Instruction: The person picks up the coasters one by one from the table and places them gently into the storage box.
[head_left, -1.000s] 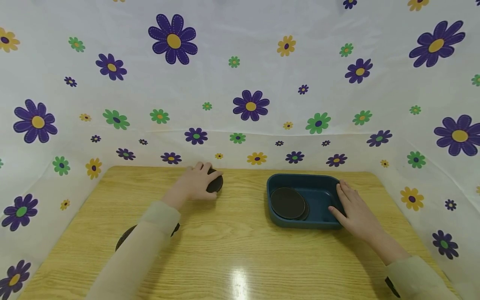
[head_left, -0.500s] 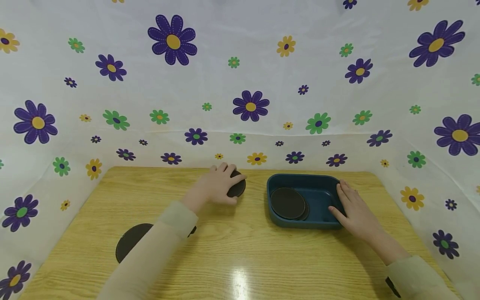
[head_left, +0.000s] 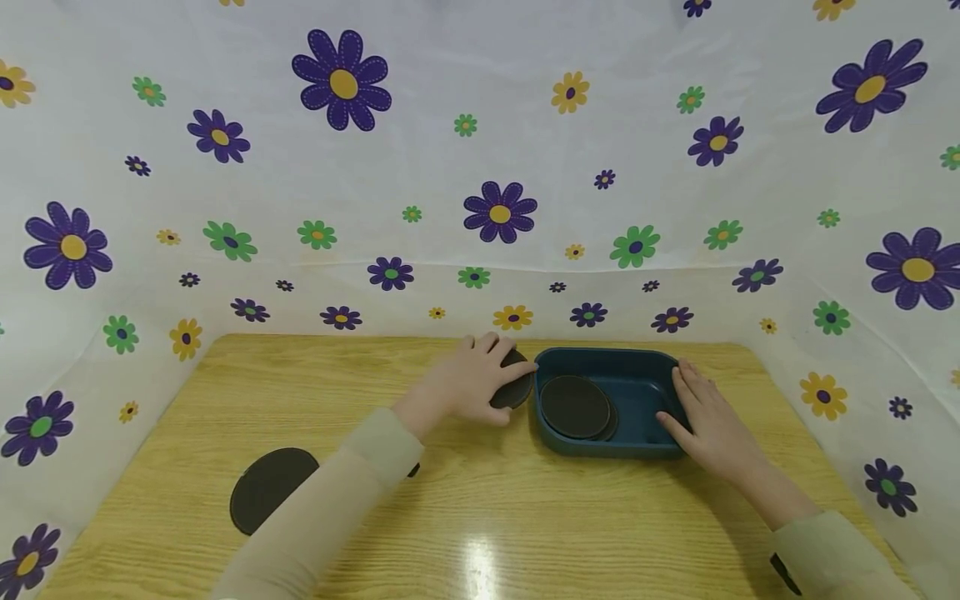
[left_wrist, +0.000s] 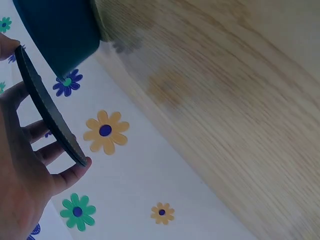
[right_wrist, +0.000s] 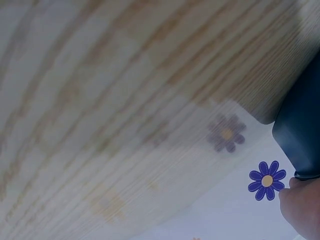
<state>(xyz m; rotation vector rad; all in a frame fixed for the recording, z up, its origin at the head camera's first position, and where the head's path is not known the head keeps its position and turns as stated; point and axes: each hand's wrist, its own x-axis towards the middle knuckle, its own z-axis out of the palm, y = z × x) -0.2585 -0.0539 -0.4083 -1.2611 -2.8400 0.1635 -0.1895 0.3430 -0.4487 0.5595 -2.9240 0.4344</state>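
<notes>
My left hand (head_left: 472, 385) holds a black round coaster (head_left: 519, 385) by its edge, right at the left wall of a dark blue rectangular bin (head_left: 611, 451). In the left wrist view the coaster (left_wrist: 49, 110) is tilted up on edge, spanned between thumb and fingertips, beside the bin (left_wrist: 62, 32). Inside the bin, at its left end, a black round coaster (head_left: 574, 407) lies over another one that peeks out at its right. My right hand (head_left: 708, 421) rests over the bin's right rim with straight fingers, the thumb reaching inside.
Another black coaster (head_left: 270, 487) lies at the front left of the wooden table (head_left: 540, 525), partly hidden behind my left sleeve (head_left: 330, 508). A white cloth with flower prints (head_left: 427, 158) hangs behind the table and at both sides.
My left hand has carried its coaster rightward along the back of the table up to the bin. More of the front-left coaster shows from behind the sleeve. My right hand stays put.
</notes>
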